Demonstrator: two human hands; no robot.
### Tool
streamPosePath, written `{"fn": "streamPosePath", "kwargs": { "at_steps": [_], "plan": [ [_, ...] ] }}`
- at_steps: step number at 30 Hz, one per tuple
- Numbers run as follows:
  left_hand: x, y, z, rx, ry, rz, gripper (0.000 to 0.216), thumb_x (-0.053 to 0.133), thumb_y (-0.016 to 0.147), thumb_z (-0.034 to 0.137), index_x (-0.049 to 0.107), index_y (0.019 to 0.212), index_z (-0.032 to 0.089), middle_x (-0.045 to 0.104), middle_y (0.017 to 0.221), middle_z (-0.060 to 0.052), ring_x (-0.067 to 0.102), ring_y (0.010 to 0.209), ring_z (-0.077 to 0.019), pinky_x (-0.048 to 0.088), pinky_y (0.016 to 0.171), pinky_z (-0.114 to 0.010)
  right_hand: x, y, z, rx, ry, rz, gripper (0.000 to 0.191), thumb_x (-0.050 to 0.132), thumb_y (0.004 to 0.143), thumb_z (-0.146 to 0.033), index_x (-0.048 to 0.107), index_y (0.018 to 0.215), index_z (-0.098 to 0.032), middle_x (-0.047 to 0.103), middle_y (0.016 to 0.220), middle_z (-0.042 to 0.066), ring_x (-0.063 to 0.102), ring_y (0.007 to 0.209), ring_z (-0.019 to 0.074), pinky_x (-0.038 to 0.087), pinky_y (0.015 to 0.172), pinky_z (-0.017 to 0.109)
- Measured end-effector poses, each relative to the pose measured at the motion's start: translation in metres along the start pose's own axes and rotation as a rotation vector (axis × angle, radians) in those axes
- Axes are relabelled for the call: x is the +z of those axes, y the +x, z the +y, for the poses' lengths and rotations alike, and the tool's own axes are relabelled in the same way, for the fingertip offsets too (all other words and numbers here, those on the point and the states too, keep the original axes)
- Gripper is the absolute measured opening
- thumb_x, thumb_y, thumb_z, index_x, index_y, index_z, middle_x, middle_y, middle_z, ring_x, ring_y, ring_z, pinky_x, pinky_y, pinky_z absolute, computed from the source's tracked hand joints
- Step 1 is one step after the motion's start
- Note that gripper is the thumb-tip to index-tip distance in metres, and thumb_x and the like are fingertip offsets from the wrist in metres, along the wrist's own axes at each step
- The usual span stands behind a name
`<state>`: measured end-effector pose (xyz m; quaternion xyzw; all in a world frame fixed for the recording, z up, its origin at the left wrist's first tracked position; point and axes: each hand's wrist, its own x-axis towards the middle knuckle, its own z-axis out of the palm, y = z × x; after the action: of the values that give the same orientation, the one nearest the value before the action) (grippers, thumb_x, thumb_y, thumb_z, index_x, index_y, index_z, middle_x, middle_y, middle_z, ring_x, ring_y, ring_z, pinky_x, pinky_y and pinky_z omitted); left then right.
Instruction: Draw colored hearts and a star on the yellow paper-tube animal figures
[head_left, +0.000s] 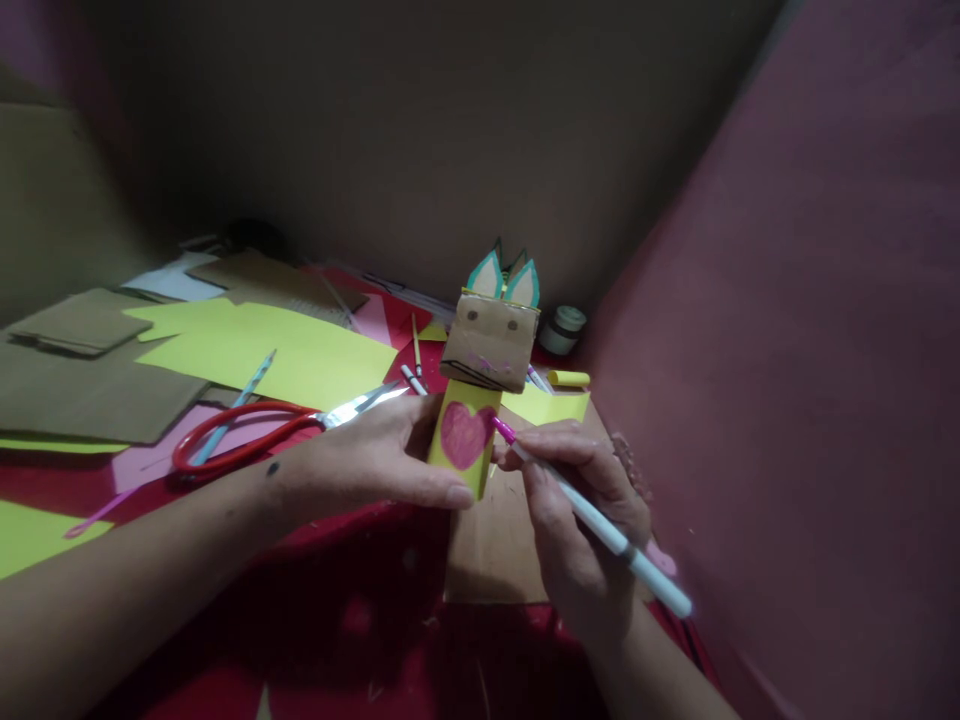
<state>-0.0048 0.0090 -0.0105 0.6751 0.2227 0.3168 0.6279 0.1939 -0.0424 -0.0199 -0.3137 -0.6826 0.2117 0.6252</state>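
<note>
A paper puppet stands upright in the middle: a brown cardboard head with two teal-edged ears, above a yellow body bearing a pink heart. My left hand grips the yellow body from the left, thumb along its lower edge. My right hand holds a pink marker like a pen, its tip touching the heart's right edge.
Red-handled scissors lie left of my left hand. Yellow paper sheets and brown cardboard pieces cover the red surface to the left. A small jar sits behind the puppet. Walls close in behind and at right.
</note>
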Motion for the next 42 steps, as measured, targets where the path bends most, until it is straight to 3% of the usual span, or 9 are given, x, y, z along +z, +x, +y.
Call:
{"fn": "streamPosePath", "kwargs": {
  "at_steps": [11,17,26,30,42],
  "plan": [
    [0.002,-0.001,0.005,-0.051,0.070,0.060,0.052,0.080,0.076,0.022,0.064,0.126,0.021,0.074,0.114,-0.005,0.065,0.110,-0.0283,0.051,0.094,-0.038,0.000,0.004,-0.002,-0.050,-0.005,-0.054,0.023,0.060,0.089,-0.007,0.070,0.100,-0.024,0.069,0.090,-0.001,0.067,0.084,0.0126,0.054,0.077,0.029],
    [0.004,0.001,0.009,-0.034,0.076,0.053,0.046,0.080,0.077,0.022,0.066,0.120,0.022,0.074,0.113,-0.004,0.066,0.110,-0.0263,0.051,0.096,-0.036,0.000,0.002,-0.003,-0.013,-0.041,0.003,0.020,0.061,0.091,-0.010,0.071,0.099,-0.025,0.069,0.089,-0.001,0.067,0.086,0.0139,0.055,0.078,0.029],
    [0.009,0.001,0.012,-0.067,0.142,0.124,0.049,0.082,0.074,0.029,0.065,0.118,0.017,0.073,0.108,-0.008,0.068,0.105,-0.0309,0.054,0.090,-0.042,0.001,0.004,-0.007,-0.094,-0.051,-0.068,0.025,0.059,0.087,-0.004,0.070,0.098,-0.023,0.069,0.088,-0.003,0.068,0.085,0.0093,0.057,0.074,0.020],
    [0.016,0.001,0.013,-0.085,0.144,0.203,0.047,0.081,0.072,0.024,0.066,0.116,0.016,0.073,0.104,-0.007,0.067,0.102,-0.0303,0.054,0.089,-0.043,0.001,0.003,-0.005,-0.086,-0.040,-0.076,0.028,0.059,0.087,-0.002,0.070,0.102,-0.024,0.070,0.093,-0.002,0.069,0.090,0.0101,0.058,0.080,0.022],
    [0.016,0.003,0.006,-0.050,0.133,0.169,0.046,0.078,0.073,0.016,0.061,0.116,0.015,0.070,0.104,-0.005,0.065,0.098,-0.0246,0.052,0.085,-0.036,0.001,0.002,-0.001,-0.031,-0.023,-0.133,0.025,0.061,0.091,-0.006,0.068,0.106,-0.025,0.070,0.100,-0.001,0.068,0.097,0.0131,0.056,0.084,0.027]
  ]
}}
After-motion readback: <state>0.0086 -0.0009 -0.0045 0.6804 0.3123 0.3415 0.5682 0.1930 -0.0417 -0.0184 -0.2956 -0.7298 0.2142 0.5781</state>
